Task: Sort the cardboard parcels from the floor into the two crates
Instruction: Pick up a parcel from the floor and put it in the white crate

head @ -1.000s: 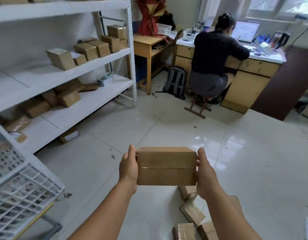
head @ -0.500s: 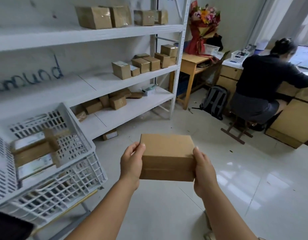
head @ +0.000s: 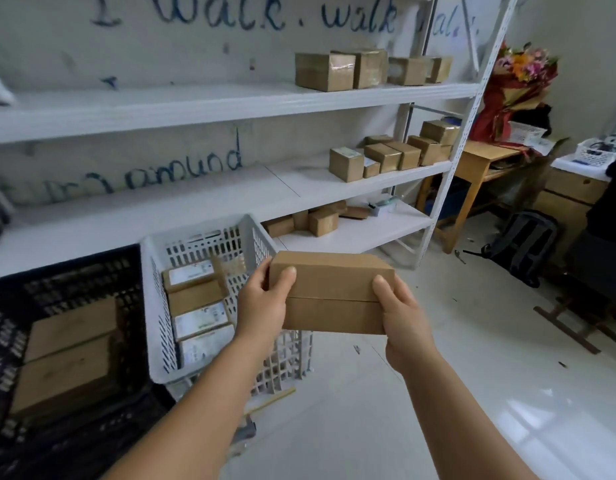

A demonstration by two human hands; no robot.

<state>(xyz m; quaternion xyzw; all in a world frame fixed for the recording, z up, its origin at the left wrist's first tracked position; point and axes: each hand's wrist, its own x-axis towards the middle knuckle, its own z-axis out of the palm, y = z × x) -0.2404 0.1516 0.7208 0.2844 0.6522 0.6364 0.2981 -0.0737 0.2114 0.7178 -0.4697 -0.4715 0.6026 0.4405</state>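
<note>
I hold a plain brown cardboard parcel (head: 330, 292) at chest height, level, between both hands. My left hand (head: 265, 303) grips its left end and my right hand (head: 401, 313) grips its right end. Just left of the parcel stands a white slotted crate (head: 154, 306) holding several parcels with white labels. Further left is a black crate (head: 74, 271) with two large plain brown parcels inside. The parcel hangs beside the white crate's right wall, not over its opening.
A white metal shelf rack (head: 448, 174) with several small brown boxes runs behind the crates. To the right are a wooden table (head: 479, 161), a dark backpack (head: 528, 244) on the floor, a seated person (head: 607, 216) and a wooden stool base (head: 576, 327). Pale tiled floor lies ahead.
My view has swung left, bringing the white crate and then the black crate into sight. The parcel stays gripped in both hands and now sits close to the white crate.
</note>
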